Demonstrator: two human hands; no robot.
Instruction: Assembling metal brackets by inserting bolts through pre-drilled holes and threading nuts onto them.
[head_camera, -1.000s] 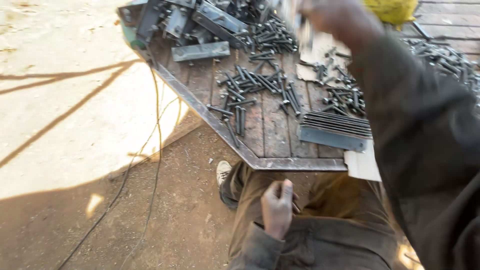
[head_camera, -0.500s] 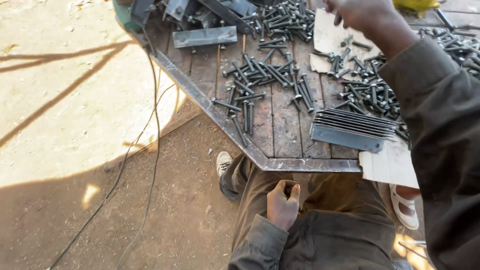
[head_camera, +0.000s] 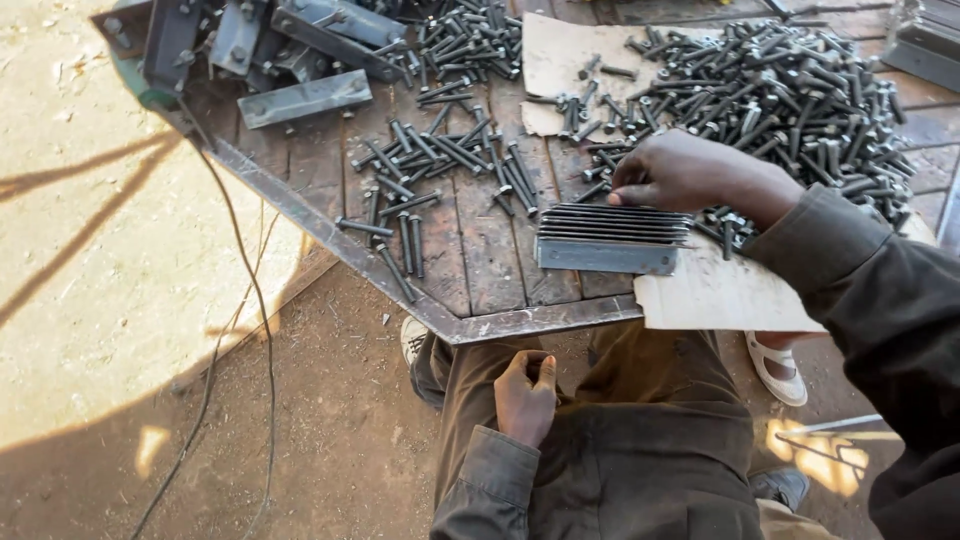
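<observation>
His right hand (head_camera: 690, 175) rests fingers-together on the stack of metal plates (head_camera: 612, 238) near the table edge (head_camera: 545, 322), bolts (head_camera: 770, 95) heaped just behind, left hand (head_camera: 525, 395) loosely curled, empty, on his thigh; a careless tug could fan the stack onto his lap.

Right hand's fingertips (head_camera: 625, 192) behind plates (head_camera: 610, 238)

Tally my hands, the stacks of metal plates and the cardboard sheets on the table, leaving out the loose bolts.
Hands: 2 (left hand on the lap, right hand on the stack)
Stack of metal plates: 1
Cardboard sheets: 2 (far, near)
Total: 5
</observation>
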